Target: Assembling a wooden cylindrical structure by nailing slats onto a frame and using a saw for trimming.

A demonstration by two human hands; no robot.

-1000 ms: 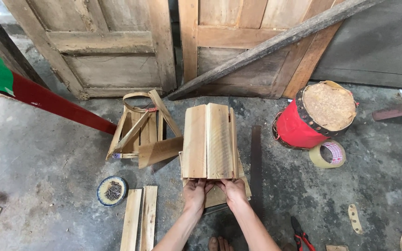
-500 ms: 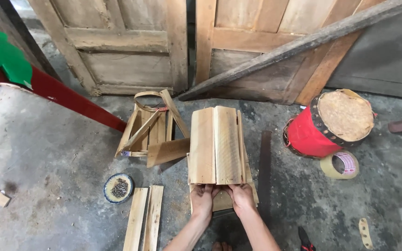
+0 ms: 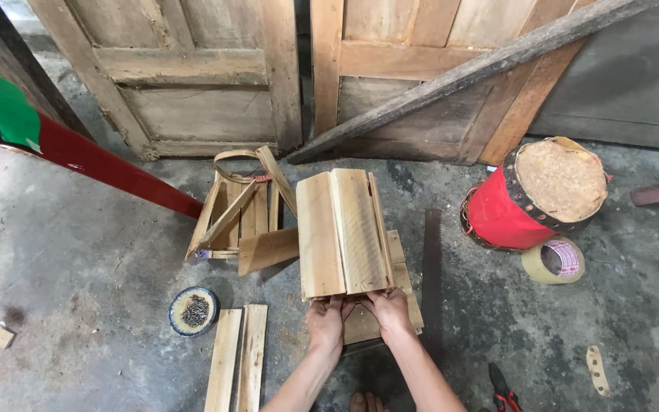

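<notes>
A stack of pale wooden boards stands in front of me on the concrete floor, resting over flat boards beneath. My left hand and my right hand both grip its near bottom edge, thumbs close together. Left of the stack lies a small wooden frame with a curved strip, and a loose plank leans against it.
A handsaw lies right of the boards. A red drum with a wood-coloured top and a tape roll sit at right. A small dish of nails and two slats lie at left. Red pliers and wooden doors frame the area.
The view has shifted slightly, so everything sits a little lower and to the right. My hands still hold the boards' near edge in the same way.
</notes>
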